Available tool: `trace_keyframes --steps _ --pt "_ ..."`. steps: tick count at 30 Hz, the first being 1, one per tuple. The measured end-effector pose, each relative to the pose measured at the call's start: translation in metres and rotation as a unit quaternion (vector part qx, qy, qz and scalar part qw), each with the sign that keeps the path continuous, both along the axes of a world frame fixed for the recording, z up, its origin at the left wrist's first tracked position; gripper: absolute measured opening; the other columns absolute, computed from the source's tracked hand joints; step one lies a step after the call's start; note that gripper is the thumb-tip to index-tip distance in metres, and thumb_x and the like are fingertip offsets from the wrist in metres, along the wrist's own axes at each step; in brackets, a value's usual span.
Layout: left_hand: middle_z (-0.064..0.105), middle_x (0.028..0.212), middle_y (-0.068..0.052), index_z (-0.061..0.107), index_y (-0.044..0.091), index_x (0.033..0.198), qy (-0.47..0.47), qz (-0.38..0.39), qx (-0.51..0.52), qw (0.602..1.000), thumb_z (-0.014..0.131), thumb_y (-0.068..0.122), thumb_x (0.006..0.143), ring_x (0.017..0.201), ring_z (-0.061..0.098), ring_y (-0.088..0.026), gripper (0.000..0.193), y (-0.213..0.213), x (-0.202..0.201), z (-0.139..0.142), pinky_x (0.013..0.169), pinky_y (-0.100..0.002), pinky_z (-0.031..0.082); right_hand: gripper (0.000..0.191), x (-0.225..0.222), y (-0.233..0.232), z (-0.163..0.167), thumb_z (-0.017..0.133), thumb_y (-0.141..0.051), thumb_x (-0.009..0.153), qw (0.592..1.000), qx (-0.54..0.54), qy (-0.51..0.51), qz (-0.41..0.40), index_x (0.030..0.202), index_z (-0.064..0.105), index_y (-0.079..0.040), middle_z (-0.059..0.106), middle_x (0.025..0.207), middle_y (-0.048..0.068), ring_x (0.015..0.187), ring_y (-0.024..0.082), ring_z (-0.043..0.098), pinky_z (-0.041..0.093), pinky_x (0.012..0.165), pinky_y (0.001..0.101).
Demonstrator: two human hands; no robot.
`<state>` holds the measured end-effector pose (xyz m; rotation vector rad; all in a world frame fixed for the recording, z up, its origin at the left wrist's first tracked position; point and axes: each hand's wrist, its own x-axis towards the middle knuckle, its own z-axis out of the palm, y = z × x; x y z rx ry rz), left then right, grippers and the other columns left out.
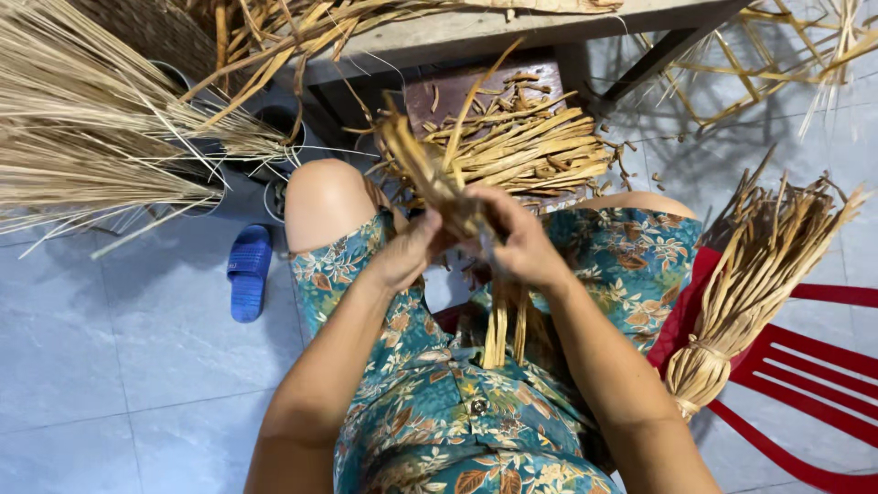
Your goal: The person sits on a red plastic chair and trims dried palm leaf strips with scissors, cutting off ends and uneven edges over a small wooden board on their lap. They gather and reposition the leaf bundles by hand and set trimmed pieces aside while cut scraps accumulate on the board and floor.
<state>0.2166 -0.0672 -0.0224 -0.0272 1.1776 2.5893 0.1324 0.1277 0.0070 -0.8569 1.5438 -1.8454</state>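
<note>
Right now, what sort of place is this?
Probably a home craft workspace on a tiled floor: dried straw bundles, a tied bundle on a red chair, and split strips piled nearby.

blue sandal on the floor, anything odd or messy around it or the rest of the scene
The blue sandal lies alone on the tiled floor, with no mate in view. Loose dried strips are scattered over the low stool and nearby tiles. Nothing looks damaged.
</note>
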Motion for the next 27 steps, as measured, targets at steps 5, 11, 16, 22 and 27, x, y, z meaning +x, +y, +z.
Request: trace_keyframes --steps 5,11,16,22,27 --pt "0.069 0.12 -0.008 0.053 0.003 0.141 0.018 0.072 0.031 0.997 0.056 0.049 0.102 0.118 0.065 -0.019 0.061 -0.018 -0.029 0.027 0.103 -0.037 0.054 0.058 0.017 0.001 -0.018 0.076 -0.002 0.088 0.998 0.049 0.022 0.035 0.141 0.054 -0.005 0.065 0.132 0.004 0.12 0.016 0.061 0.048 0.108 0.0314" --pt "0.065 0.091 -0.006 0.051 -0.005 0.144 0.063 0.124 -0.031 0.99 0.065 0.026 0.107 0.086 0.07 -0.018 0.05 -0.033 -0.051 0.065 0.083 -0.034 0.06 0.059 0.021 -0.005 -0.037 0.076 -0.003 0.088 0.996 0.046 -0.066 0.026 0.142 0.053 -0.004 0.066 0.126 0.005 0.113 0.013 0.063 0.052 0.099 0.029" --pt "0.061 0.087 -0.004 0.046 0.001 0.147 0.088 0.19 -0.014 0.978 0.065 0.021 0.106 0.077 0.064 -0.014 0.05 -0.052 -0.061 0.063 0.081 -0.036 0.063 0.061 0.024 -0.006 -0.046 0.076 0.001 0.086 0.994 0.056 -0.077 0.046 0.143 0.053 -0.004 0.063 0.126 0.001 0.107 0.01 0.062 0.053 0.091 0.0261" --pt "0.054 0.074 -0.001 0.05 0.006 0.142 -0.003 0.223 -0.093 0.97 0.057 0.031 0.107 0.051 0.042 -0.004 0.043 -0.06 -0.063 0.057 0.048 -0.022 0.042 0.06 0.024 -0.014 -0.048 0.076 -0.001 0.087 0.986 0.124 -0.098 0.058 0.143 0.056 -0.007 0.063 0.121 -0.001 0.093 0.007 0.06 0.053 0.077 0.0228" --pt "0.053 0.072 0.0 0.051 0.008 0.136 0.017 0.211 -0.119 0.97 0.043 0.045 0.11 0.047 0.037 -0.002 0.046 -0.067 -0.052 0.064 0.043 -0.019 0.034 0.059 0.026 -0.015 -0.043 0.081 -0.007 0.086 0.989 0.129 -0.039 0.067 0.141 0.058 -0.009 0.066 0.124 0.0 0.102 0.008 0.061 0.054 0.087 0.0251"
